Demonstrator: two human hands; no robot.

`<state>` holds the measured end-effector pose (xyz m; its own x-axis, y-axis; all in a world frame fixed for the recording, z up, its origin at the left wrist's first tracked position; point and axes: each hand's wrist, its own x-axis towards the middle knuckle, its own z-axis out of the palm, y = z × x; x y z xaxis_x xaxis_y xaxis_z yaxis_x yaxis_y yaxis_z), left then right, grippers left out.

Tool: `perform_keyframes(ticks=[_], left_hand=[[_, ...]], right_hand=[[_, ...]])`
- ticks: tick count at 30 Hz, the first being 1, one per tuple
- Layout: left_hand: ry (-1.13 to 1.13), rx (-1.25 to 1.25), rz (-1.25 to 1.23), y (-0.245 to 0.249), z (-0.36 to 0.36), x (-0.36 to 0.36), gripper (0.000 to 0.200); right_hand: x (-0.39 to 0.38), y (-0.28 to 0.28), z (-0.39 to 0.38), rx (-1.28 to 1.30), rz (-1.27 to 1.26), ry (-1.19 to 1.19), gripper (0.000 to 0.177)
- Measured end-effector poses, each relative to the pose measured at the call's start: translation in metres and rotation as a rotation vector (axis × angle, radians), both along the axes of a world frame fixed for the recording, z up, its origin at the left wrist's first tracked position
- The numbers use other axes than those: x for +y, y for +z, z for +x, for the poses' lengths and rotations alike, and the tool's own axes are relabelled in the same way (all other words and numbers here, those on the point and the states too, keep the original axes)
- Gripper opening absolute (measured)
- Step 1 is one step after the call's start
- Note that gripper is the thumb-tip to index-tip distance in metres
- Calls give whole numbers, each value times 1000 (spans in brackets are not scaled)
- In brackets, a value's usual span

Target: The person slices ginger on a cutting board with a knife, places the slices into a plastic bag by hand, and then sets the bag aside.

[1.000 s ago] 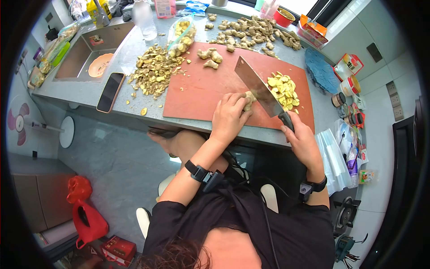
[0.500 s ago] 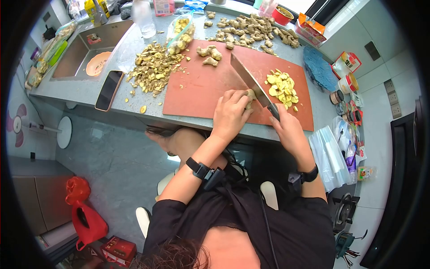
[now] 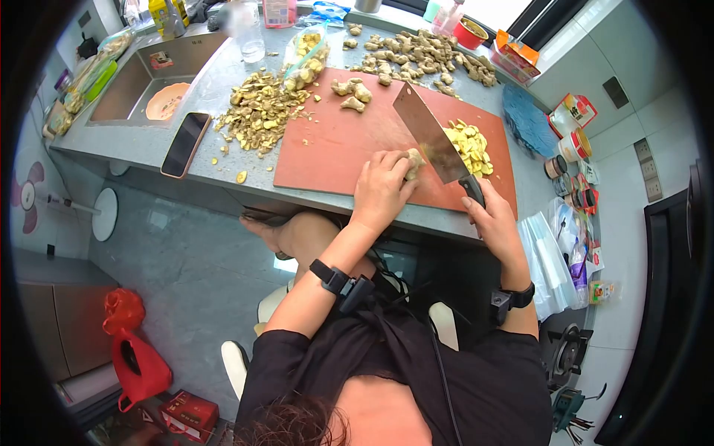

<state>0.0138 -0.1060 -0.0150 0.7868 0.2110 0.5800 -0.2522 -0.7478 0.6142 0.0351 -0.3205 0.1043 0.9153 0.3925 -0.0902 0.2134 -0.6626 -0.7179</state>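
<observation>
My left hand (image 3: 382, 187) holds a piece of ginger (image 3: 413, 163) against the red cutting board (image 3: 327, 149) near its front edge. The black handle of a cleaver (image 3: 431, 135) is gripped in my right hand (image 3: 492, 220), with the broad blade turned partly flat just right of the ginger. Beyond the blade lies a pile of yellow ginger slices (image 3: 471, 149), partly covered by it. A few ginger pieces (image 3: 353, 93) rest at the board's back. Left of the board is a heap of brownish slices and scraps (image 3: 256, 111).
Whole ginger roots (image 3: 416, 52) lie behind the board. A bag of slices (image 3: 306, 63), a clear bottle (image 3: 249, 37), a phone (image 3: 185, 145) and the sink (image 3: 119, 89) are to the left. A blue mat (image 3: 526, 115) and jars (image 3: 556, 165) stand right.
My right hand has moved right and slightly down with the cleaver, whose blade has tilted flatter and shifted right over the slices' near side. My left hand stays on the ginger.
</observation>
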Motion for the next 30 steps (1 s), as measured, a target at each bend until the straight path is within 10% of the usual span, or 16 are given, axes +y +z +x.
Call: perform_keyframes(ticks=[30], left_hand=[[7,-44,9,-2,3,0,35]], right_hand=[[0,7,4,88,25,-17,36]])
